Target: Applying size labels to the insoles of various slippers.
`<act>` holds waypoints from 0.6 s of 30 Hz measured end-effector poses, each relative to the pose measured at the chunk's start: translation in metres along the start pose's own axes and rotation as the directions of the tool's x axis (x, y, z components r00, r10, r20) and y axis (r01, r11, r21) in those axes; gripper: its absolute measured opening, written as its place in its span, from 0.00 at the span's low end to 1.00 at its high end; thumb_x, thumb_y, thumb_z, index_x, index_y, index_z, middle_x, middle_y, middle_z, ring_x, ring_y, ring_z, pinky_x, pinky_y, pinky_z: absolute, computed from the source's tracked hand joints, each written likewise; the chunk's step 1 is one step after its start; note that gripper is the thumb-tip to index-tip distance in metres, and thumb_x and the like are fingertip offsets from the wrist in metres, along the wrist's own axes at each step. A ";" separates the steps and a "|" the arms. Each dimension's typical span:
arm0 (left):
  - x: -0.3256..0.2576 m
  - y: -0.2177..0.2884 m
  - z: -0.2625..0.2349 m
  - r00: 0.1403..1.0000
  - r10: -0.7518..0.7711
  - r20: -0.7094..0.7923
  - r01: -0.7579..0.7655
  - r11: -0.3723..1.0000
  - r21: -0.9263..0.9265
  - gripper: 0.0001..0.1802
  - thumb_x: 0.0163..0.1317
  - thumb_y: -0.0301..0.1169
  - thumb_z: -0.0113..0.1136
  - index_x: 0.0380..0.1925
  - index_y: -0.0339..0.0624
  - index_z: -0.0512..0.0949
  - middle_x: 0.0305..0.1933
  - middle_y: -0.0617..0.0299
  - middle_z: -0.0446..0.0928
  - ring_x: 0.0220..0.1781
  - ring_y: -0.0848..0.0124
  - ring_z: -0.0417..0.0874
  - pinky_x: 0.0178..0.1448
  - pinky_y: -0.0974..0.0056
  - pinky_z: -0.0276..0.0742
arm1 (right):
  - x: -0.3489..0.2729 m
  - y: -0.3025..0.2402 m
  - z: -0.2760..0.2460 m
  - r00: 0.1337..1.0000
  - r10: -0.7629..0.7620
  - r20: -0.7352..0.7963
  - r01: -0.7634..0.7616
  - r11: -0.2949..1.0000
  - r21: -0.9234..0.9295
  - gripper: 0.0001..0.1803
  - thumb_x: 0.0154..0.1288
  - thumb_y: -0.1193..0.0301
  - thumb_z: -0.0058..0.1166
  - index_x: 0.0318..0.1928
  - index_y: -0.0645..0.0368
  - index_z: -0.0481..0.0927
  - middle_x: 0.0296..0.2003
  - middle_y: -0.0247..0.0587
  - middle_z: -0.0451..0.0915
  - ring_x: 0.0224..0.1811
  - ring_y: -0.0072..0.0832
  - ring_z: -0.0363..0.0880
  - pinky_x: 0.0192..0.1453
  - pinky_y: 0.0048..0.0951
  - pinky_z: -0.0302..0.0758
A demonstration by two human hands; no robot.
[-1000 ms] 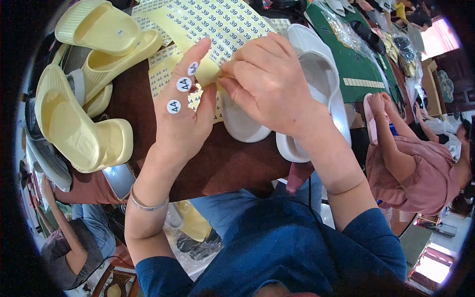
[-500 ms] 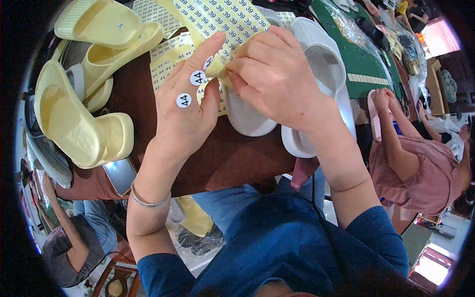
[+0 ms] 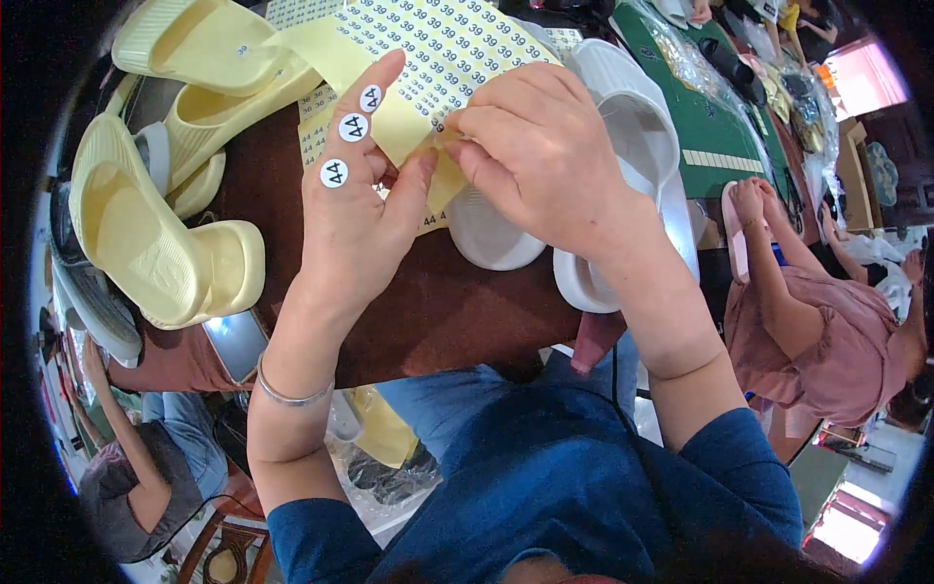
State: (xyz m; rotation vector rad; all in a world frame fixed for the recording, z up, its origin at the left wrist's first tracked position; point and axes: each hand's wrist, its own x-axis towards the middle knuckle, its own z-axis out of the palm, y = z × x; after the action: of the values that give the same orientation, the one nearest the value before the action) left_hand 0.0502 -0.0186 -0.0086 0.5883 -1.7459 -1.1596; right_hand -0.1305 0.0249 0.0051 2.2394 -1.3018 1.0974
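I see dark blue sleeves pushed up both forearms, blue jeans, and a thin silver bangle (image 3: pixel 288 393) on my left wrist.

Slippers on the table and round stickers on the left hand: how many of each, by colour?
Yellow slippers: 3
White slippers: 2
Round stickers on the left hand: 3
Total: 8
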 end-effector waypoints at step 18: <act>0.002 -0.006 -0.002 0.993 0.115 -0.018 -0.110 0.978 0.176 0.32 0.60 0.15 0.63 0.66 0.36 0.70 0.65 0.52 0.76 0.57 0.66 0.84 0.54 0.65 0.83 | 0.005 -0.003 -0.009 0.997 -0.039 0.071 0.037 0.999 0.029 0.09 0.49 0.74 0.67 0.33 0.61 0.84 0.34 0.39 0.80 0.39 0.39 0.79 0.49 0.40 0.75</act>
State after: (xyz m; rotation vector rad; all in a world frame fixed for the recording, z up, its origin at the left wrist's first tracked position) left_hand 0.0507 -0.0240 -0.0130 0.5989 -1.8439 -0.9216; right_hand -0.1305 0.0289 0.0149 2.3342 -1.2732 1.0362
